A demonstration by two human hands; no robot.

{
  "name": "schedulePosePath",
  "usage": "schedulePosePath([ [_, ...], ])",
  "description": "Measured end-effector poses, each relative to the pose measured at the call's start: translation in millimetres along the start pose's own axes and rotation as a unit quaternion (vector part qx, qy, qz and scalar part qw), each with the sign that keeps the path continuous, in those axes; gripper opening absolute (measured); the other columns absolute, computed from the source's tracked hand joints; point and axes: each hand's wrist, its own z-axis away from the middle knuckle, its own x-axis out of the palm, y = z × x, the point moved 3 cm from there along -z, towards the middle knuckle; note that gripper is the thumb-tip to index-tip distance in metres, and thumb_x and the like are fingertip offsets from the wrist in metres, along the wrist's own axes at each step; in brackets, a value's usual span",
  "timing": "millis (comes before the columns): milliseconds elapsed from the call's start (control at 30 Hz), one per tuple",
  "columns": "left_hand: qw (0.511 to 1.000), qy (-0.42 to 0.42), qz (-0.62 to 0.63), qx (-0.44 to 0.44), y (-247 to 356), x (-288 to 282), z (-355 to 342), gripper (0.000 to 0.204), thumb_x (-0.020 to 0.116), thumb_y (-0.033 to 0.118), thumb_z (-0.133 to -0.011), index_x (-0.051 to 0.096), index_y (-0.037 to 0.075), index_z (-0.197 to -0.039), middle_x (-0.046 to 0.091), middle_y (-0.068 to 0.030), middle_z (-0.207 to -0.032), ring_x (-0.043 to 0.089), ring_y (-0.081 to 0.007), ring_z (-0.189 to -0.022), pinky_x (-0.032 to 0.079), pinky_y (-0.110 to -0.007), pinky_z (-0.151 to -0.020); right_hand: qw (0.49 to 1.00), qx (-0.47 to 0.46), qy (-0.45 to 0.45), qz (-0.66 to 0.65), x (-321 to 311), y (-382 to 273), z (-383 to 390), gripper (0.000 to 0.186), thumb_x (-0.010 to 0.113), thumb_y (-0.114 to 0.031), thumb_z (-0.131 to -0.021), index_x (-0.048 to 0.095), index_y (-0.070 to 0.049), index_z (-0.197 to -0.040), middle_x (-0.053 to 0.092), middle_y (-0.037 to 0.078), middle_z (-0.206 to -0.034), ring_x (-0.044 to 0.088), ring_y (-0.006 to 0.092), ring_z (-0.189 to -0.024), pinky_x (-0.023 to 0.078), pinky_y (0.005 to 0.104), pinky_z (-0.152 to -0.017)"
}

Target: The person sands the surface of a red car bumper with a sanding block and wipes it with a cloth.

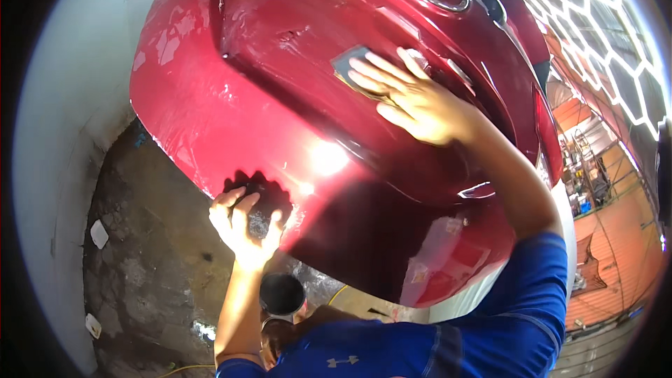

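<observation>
My right hand (413, 98) presses a grey sanding sheet (348, 57) against the red car's rear panel (273, 91), fingers stretched over it and the sheet's tan edge showing beneath. Lower left, my left hand (245, 220) grips a dark, bumpy-edged sponge (257, 187) at the lower edge of the red bumper (175, 119), fingers bent over it. A silver emblem (455, 0) sits above my right hand. Pale scuffed patches mark parts of the paint.
A white wall (52, 168) stands at the left, above a wet, stained floor (154, 252). A black bucket (281, 288) and a yellow cord (182, 369) are below my arms. At the right are shelving (588, 175) and hexagon lights (595, 35).
</observation>
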Motion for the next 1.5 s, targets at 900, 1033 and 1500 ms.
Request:
schedulePosePath([
  [900,0.999,0.015,0.033,-0.015,13,21,8,0.043,0.079,0.036,-0.089,0.069,0.003,-0.113,0.062,-0.0180,-0.120,0.058,-0.0351,-0.113,0.048,-0.051,-0.098,0.989,-0.081,0.096,0.076,-2,51,-49,0.060,0.036,-0.036,-0.116,0.024,-0.014,-0.171,0.021,0.007,-0.179,0.011,0.0255,-0.166,0.003,0.0546,-0.135],
  [1033,1.000,0.025,-0.008,-0.014,-8,-1,8,0.043,0.079,0.036,-0.089,0.069,0.003,-0.114,0.062,-0.0179,-0.122,0.058,-0.0351,-0.114,0.048,-0.051,-0.099,0.995,-0.058,0.068,0.039,2,15,-9,0.061,0.039,-0.032,-0.115,0.024,-0.015,-0.171,0.021,0.009,-0.179,0.011,0.0273,-0.167,0.003,0.0551,-0.135],
  [1500,1.000,0.025,-0.010,-0.015,-9,-5,9,0.044,0.081,0.037,-0.089,0.069,0.004,-0.115,0.061,-0.0184,-0.123,0.059,-0.0361,-0.116,0.048,-0.050,-0.101,0.999,-0.033,0.042,-0.002,2,7,39,0.062,0.043,-0.023,-0.110,0.028,-0.012,-0.170,0.024,0.008,-0.178,0.015,0.0291,-0.166,0.004,0.0578,-0.135],
])
